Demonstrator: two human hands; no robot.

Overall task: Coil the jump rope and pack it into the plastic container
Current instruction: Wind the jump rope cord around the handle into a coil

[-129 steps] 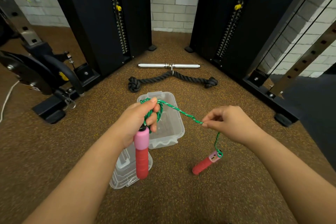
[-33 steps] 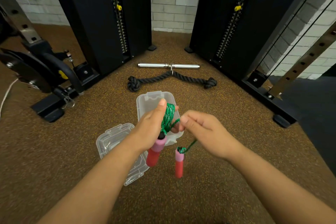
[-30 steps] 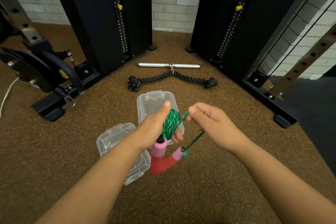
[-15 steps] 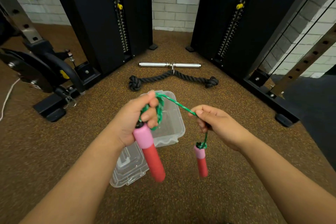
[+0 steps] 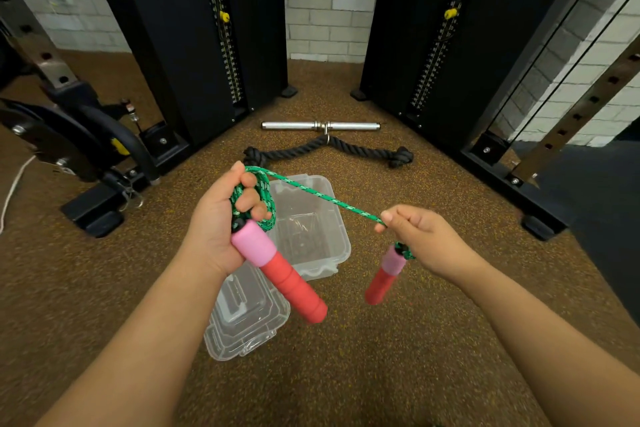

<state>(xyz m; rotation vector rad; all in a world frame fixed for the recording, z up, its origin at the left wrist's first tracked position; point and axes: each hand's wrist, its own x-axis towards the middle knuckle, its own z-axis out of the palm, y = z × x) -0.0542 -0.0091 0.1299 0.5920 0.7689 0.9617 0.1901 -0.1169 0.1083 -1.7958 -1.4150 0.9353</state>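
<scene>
My left hand [image 5: 218,218] grips the jump rope's coil of green cord [image 5: 265,196] together with one pink-and-red handle [image 5: 280,274], which points down and to the right. A taut stretch of cord [image 5: 329,198] runs from the coil to my right hand [image 5: 422,239], which pinches it. The second handle [image 5: 386,276] dangles just below that hand. Beneath both hands, the clear plastic container [image 5: 332,263] sits open on the floor. Its clear lid [image 5: 249,322] lies beside it at the near left.
A chrome bar [image 5: 320,125] and a black triceps rope [image 5: 329,151] lie on the brown speckled floor beyond the container. Black cable-machine columns [image 5: 194,45] stand left and right of them. A rack foot [image 5: 93,215] sits at left, another base [image 5: 540,224] at right.
My right hand moved out to the right, pulling the cord taut from the coil. The dangling handle rose closer to that hand. My left hand tilted its handle further to the right.
</scene>
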